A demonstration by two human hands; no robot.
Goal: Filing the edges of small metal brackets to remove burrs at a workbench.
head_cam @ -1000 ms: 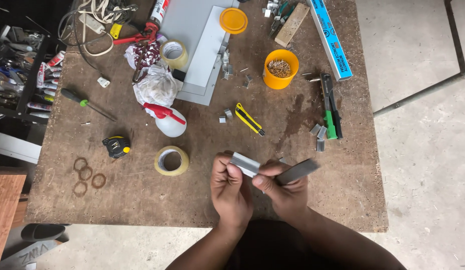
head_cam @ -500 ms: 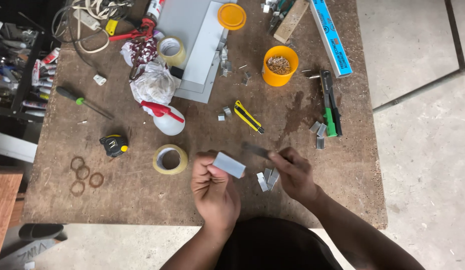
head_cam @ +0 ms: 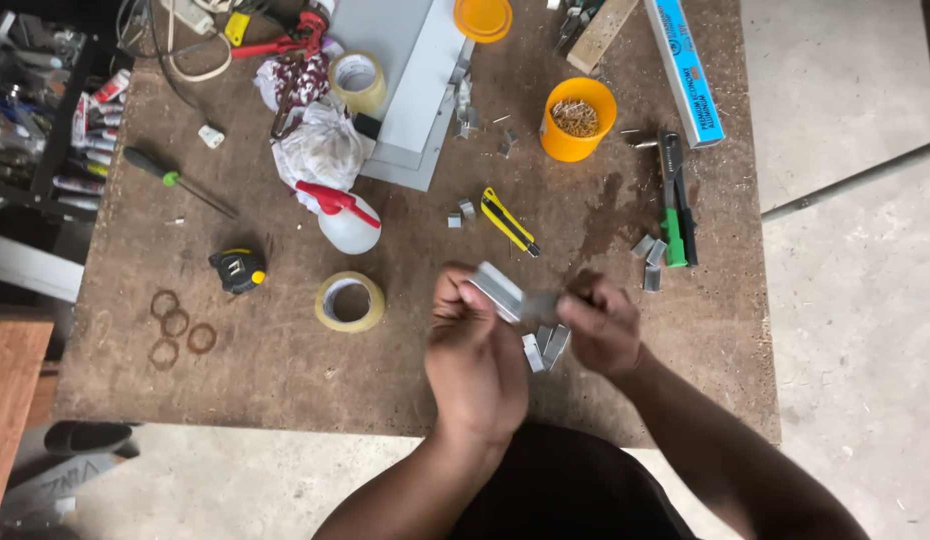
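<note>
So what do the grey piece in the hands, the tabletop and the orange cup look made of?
Grey piece: probably light sheet metal or plastic; flat, matte, pale grey, crisp edges, held in the left hand. Tabletop: looks like particle board, brown, speckled, stained. Orange cup: likely plastic, uniformly bright and smooth.

The grey strip [head_cam: 497,290] looks like matt metal; the table [head_cam: 285,380] is rough, stained chipboard (worn brown).

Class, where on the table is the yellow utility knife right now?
In the head view, the yellow utility knife lies mid-table, right of the white spray bottle, just beyond the hands.
</note>
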